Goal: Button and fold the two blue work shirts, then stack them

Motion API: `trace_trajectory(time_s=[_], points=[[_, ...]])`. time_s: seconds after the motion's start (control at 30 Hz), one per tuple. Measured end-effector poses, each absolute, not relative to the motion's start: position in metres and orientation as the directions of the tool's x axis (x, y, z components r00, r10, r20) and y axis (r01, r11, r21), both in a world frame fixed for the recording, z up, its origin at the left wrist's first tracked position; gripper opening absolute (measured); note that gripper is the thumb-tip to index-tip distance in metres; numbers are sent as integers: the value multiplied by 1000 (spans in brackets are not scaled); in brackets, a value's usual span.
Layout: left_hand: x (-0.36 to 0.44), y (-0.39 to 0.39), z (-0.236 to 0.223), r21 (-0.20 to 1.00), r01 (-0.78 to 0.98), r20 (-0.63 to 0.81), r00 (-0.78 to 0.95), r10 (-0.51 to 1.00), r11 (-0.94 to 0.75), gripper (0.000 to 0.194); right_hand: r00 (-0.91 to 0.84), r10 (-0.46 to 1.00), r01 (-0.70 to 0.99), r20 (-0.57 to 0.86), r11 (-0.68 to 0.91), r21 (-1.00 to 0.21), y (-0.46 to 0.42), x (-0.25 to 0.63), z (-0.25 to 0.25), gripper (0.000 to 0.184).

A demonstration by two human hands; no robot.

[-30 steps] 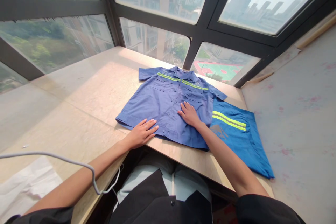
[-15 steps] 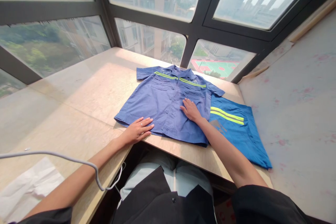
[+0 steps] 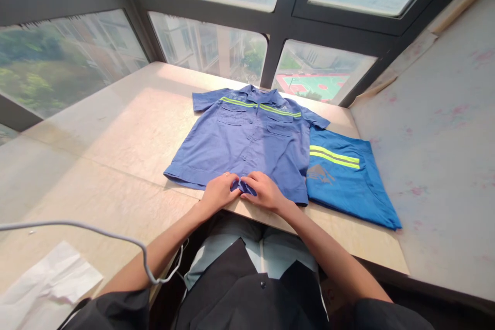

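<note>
A blue short-sleeved work shirt [image 3: 232,136] lies spread face up, its collar toward the window and its hem toward me. Yellow-green stripes cross its chest, and buttons run down the front. At the middle of the hem, my left hand [image 3: 221,191] and my right hand [image 3: 263,191] meet, their fingers pinching the shirt's front edges around the lowest part of the placket. The button there, if any, is hidden by my fingers. Partly under the shirt's right side lies a folded brighter blue garment [image 3: 348,191] with a yellow-green stripe and a grey print.
The pale tabletop [image 3: 96,129] ends just in front of my lap. A grey cable [image 3: 96,232] loops over my left forearm area, and a crumpled white paper [image 3: 50,283] lies at the lower left. Windows stand behind; a floral wall [image 3: 436,165] bounds the right.
My right hand has come down from the shirt's chest to the hem, and my left has slid right to meet it. Both went from lying flat to pinching the cloth.
</note>
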State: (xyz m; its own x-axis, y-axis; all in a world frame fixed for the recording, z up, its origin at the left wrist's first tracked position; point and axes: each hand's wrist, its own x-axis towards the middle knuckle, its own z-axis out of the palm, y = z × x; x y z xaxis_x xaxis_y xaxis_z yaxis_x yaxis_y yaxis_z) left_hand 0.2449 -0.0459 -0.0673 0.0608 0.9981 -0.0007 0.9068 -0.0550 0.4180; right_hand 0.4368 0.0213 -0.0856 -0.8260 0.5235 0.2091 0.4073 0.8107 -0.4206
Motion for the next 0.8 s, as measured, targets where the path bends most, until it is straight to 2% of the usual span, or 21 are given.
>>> trace_trajectory(time_s=[0.1,0.2,0.37,0.5,0.73,0.8], points=[[246,-43,-69,435,899,10,51,999,-50,26,-747,596,380,295,747,-546,21,438,-94,28],[242,-39,-73,448,892,15,71,997,-70,24,-639,690,356,340,657,-665,19,440,-96,30],[238,-33,-85,502,853,75,121,990,-143,16,-244,942,328,232,305,-894,14,438,-93,30],[238,-34,-89,510,829,146,180,973,-230,18,-60,986,281,153,164,-945,10,430,-95,32],[242,-39,-83,369,902,142,184,973,-224,23,-30,996,266,88,93,-959,6,425,-96,31],[243,-39,-85,362,904,134,191,972,-227,21,-35,997,271,67,74,-960,6,426,-95,32]])
